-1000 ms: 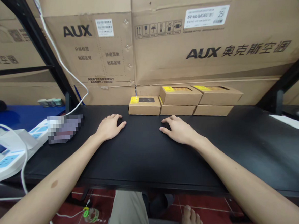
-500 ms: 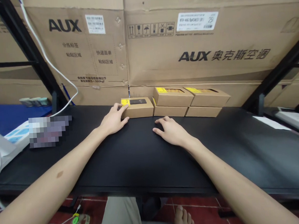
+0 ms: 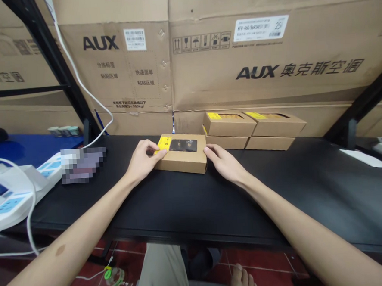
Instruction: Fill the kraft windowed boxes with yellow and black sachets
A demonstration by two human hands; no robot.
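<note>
A brown cardboard box (image 3: 186,164) with a dark window in its lid and a yellow label sits on the black table in the head view. My left hand (image 3: 143,161) grips its left end, the thumb over the label's edge and the fingers behind. At the right end, my right hand (image 3: 226,163) rests its fingertips against the side, fingers partly bent. Small items behind the window are too dim to name. Behind and to the right, similar boxes stand in two stacks, a left stack (image 3: 229,127) and a right stack (image 3: 274,127).
A white power strip (image 3: 44,178) with cables lies at the left, beside a blurred-out object (image 3: 84,165). Large AUX cartons (image 3: 203,82) wall off the back. White paper (image 3: 366,159) lies at the right, near a black slanted frame post (image 3: 359,94). A bottle (image 3: 115,277) lies on the floor.
The single box has come forward, away from the carton wall, turned slightly. My left hand has closed on its end, and my right hand has reached its right side. The view has shifted left.
</note>
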